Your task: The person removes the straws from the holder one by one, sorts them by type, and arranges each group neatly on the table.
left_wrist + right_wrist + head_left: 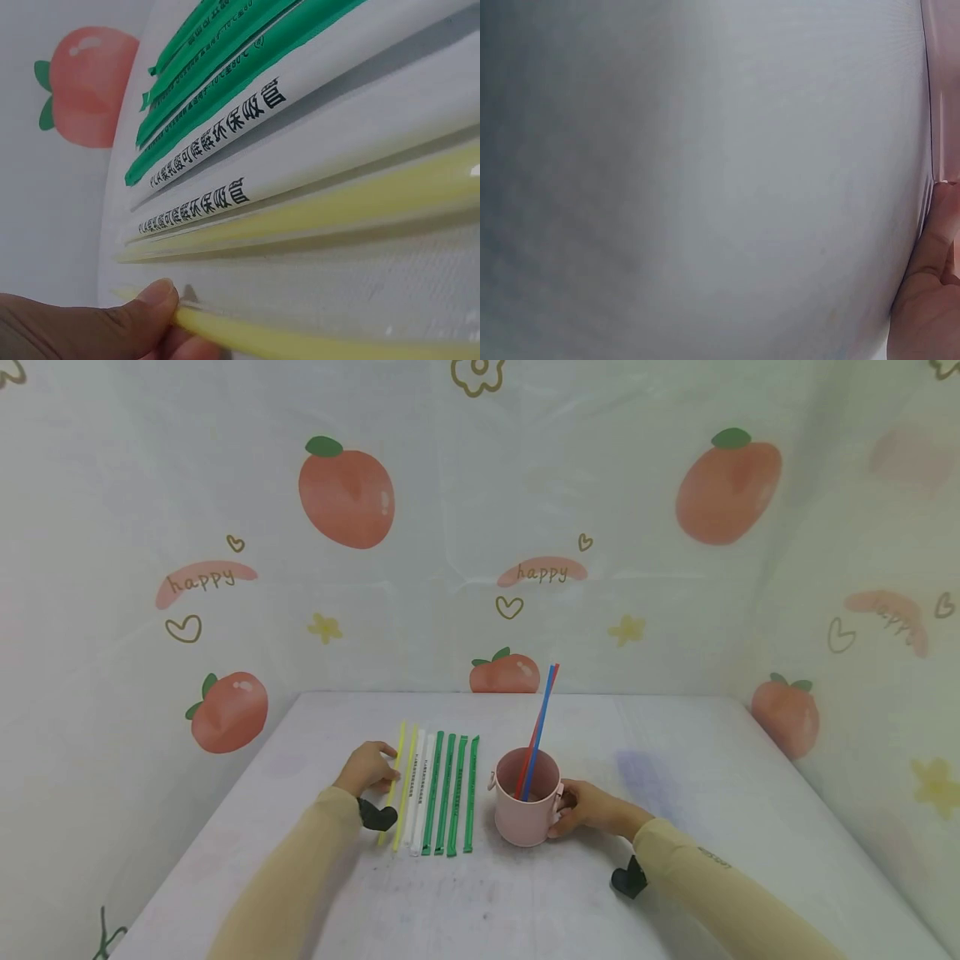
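Observation:
At the left end of a row of straws, my left hand (369,767) pinches the outermost yellow straw (400,747) between thumb and finger, as the left wrist view shows closely. Beside it lies a second yellow straw (300,229) in a clear wrapper. My right hand (596,807) holds the pink bucket (522,822) by its right side, at the small handle there. A blue straw (542,718) and a red straw (522,772) stand in the bucket, leaning right. In the right wrist view, only part of the hand (926,307) and the bucket's wall (945,90) appear.
Between the left hand and the bucket lie white paper-wrapped straws (412,789) and several green-wrapped straws (445,793), roughly parallel. A white cloth covers the table (480,910). A fruit-printed curtain (450,510) rises behind and at both sides.

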Available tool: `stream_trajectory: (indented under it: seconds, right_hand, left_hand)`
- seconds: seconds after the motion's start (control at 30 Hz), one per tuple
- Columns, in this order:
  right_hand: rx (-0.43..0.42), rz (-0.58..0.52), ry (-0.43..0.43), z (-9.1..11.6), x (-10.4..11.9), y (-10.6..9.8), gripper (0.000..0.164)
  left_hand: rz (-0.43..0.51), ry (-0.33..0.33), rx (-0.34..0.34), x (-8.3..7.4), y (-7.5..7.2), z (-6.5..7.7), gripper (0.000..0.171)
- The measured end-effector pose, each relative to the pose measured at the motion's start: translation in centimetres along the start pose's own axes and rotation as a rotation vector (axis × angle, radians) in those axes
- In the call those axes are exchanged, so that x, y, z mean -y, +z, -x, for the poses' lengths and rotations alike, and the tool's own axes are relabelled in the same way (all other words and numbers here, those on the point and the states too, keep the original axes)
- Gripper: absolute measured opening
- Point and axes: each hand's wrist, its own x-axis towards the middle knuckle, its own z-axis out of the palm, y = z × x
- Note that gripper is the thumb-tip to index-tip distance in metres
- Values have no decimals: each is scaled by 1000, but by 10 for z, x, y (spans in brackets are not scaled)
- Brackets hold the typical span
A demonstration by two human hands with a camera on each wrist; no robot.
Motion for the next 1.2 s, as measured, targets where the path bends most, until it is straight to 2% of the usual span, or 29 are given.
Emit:
stream_trajectory:
  seconds: [0.6,1.2]
  right_hand:
    - [-2,-1,1,1,1,1,51]
    - [1,-7,-2,0,-1,0,50]
  left_hand:
    - [-31,20,-10,4,3,-4,52]
    - [45,4,-5,8,2,-4,54]
